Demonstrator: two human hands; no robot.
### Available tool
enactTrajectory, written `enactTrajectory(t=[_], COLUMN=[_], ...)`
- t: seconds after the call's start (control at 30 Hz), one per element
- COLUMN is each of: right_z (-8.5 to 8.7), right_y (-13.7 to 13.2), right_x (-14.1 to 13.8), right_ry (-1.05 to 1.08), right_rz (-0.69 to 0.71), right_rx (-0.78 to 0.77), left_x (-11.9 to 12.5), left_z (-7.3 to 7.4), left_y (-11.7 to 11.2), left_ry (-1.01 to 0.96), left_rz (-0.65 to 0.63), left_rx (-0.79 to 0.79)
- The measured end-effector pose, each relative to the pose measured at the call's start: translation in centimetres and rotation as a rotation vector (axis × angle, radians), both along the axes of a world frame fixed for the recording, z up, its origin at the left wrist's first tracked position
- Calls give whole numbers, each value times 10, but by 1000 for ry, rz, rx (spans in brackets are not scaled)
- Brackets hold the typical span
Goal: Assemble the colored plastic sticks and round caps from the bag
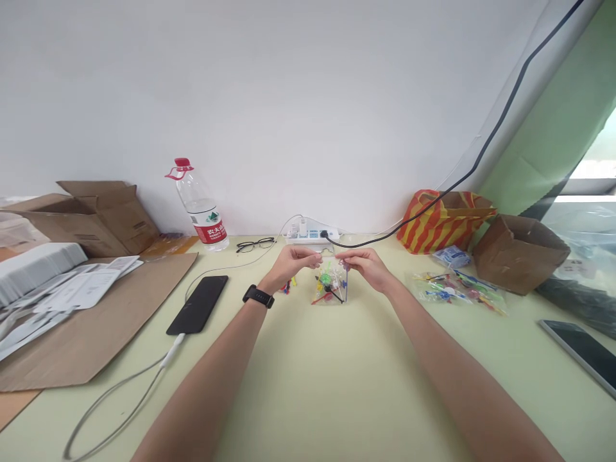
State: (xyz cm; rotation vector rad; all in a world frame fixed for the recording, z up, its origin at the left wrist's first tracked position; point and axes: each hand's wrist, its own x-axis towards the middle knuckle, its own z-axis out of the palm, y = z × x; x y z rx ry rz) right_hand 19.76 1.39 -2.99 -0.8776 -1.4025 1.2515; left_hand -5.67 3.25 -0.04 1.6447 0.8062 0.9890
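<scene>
A clear plastic bag (330, 289) of small colourful plastic pieces hangs between my two hands at the middle of the table. My left hand (294, 264), with a black watch on its wrist, pinches the bag's upper left corner. At the upper right corner my right hand (366, 266) grips it between thumb and fingers. Green, red, black and white pieces show through the film. Several loose small coloured pieces (287, 287) lie behind and beside my left hand, partly hidden by it.
Filled clear bags (457, 290) lie to the right, near a striped bag (433, 221) and a cardboard box (522, 253). A power strip (312, 232), glasses (255, 244) and a water bottle (205, 215) stand along the wall. A phone (197, 305) with a cable is at left.
</scene>
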Motion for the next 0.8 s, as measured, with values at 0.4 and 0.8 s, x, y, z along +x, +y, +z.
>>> enactTrajectory(t=[0.4,0.8], right_z=[1,-6], right_y=[2,1], right_x=[-6,-5], right_ry=[-125,-58], right_rz=[-48,-29], right_rx=[59,70], left_x=[2,-4], left_z=[2,-3], left_y=[4,6], left_ry=[113,73], left_rz=[10,30], left_rx=[100,73])
